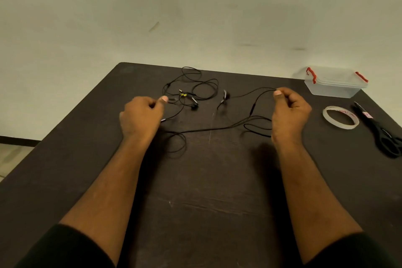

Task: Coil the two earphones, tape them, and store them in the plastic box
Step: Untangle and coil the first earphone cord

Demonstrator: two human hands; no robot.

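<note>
Little writing can be read: the tape roll (340, 117) carries red print along its inner face, too blurred to make out, and the scissors (379, 130) bear a small pink-and-white label that is just as unreadable. Taking the box (332, 84) as the landmark, a clear plastic tub with red clips at the table's far right corner, the tape lies flat just in front of it and the black scissors lie beside the tape, nearer the right edge. Well to the left of the box, near the far edge, one earphone (191, 87) sits in a loose tangle of black loops with a spot of yellow at its middle. The second earphone (239, 124) trails between that tangle and the box, its buds (225, 95) lying nearer the tangle. The right hand (290, 111), left of the box, has its fingers curled and pinches this cable between thumb and forefinger, with a loop hanging under the palm. The left hand (141, 115), beyond the tangle from the box, is curled with the thumb against the fingers; the cable runs under it, but whether it grips it cannot be told. The table (206, 191) is dark brown, scuffed with pale scratches. Behind it stands a plain, marked, pale wall, and a strip of pale floor shows at far left.
</note>
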